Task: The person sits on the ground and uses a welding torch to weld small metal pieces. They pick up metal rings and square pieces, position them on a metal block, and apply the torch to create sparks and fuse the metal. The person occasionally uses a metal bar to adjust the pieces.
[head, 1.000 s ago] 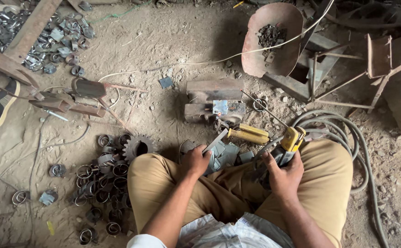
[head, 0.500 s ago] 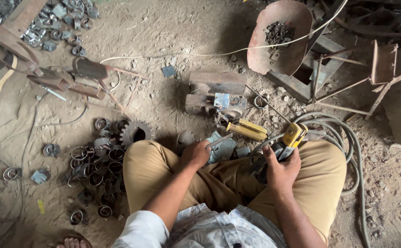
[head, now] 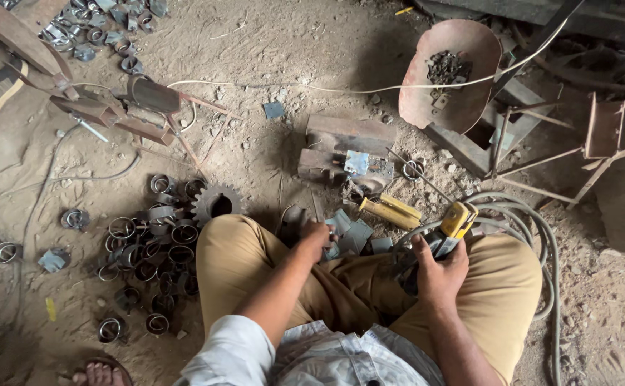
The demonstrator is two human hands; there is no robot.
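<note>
Down on the dirt floor [head: 269, 64], beside a heap of metal rings [head: 148, 250], the right hand [head: 438, 268] has its fingers wrapped around a yellow-tipped tool [head: 454, 225], while the left hand [head: 317, 236] pinches a small grey metal plate [head: 352, 236] between the knees.

A yellow-headed welding holder [head: 455, 225] stands tilted in the right hand's grip, just above the knee. Small flat grey metal plates [head: 352, 236] lie on the dirt between the knees, seemingly overlapping.
</note>
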